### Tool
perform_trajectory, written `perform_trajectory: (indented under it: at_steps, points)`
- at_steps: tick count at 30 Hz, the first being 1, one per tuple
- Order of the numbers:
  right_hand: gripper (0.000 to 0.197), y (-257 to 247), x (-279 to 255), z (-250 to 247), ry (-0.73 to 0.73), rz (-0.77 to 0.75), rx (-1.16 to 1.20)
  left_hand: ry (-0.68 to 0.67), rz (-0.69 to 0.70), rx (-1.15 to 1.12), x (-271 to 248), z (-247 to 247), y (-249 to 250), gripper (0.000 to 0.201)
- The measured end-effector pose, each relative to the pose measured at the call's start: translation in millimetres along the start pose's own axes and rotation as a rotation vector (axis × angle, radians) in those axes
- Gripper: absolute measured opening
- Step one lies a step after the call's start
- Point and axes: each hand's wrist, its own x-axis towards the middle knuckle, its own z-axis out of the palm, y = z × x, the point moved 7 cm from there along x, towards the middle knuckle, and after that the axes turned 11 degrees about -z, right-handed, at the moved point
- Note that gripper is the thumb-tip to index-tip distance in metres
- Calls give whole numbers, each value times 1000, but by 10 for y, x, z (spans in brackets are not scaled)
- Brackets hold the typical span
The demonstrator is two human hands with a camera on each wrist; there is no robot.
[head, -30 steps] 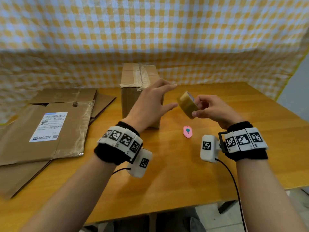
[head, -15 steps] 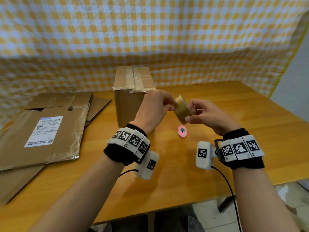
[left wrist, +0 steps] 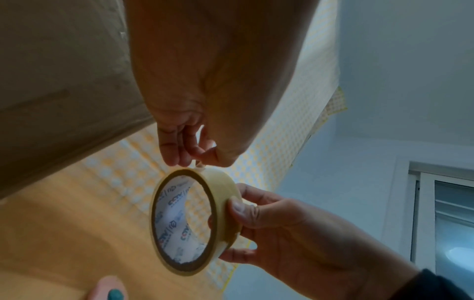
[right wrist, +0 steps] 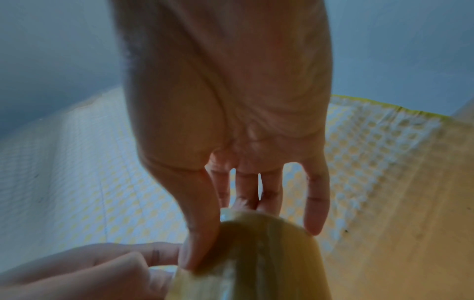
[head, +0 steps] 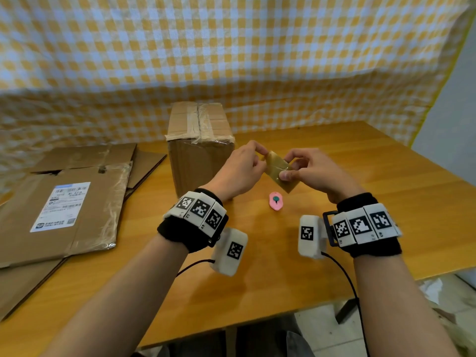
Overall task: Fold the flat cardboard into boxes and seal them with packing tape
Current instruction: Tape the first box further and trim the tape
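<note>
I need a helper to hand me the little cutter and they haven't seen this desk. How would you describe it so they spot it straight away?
On the wooden table, look just in front of the upright taped cardboard box, below the two raised hands. The cutter lies flat there: a small pink oval with a dark green button in its middle, the only pink thing among brown cardboard.

Flat cardboard [head: 51, 215] cut off left.

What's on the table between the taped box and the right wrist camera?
Head view: a pink cutter on the table, under the tape roll.
</note>
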Motion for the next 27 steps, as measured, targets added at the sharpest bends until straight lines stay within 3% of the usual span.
perform_trajectory:
  at_steps: [9,19,23,27]
  points:
    - [14,37,-10,65,12,57,-24,75,-49,-75,33,-52,-75,19]
    - [11,49,44,162,-18,123,-84,201,-67,127,-19,-75,14,12]
    - [8,81,48,183,-29,130,-104,195,-68,151,-20,-60,25,9]
    - [17,127,58,203,11,132,-124,156,-94,127,-16,-14,26,10]
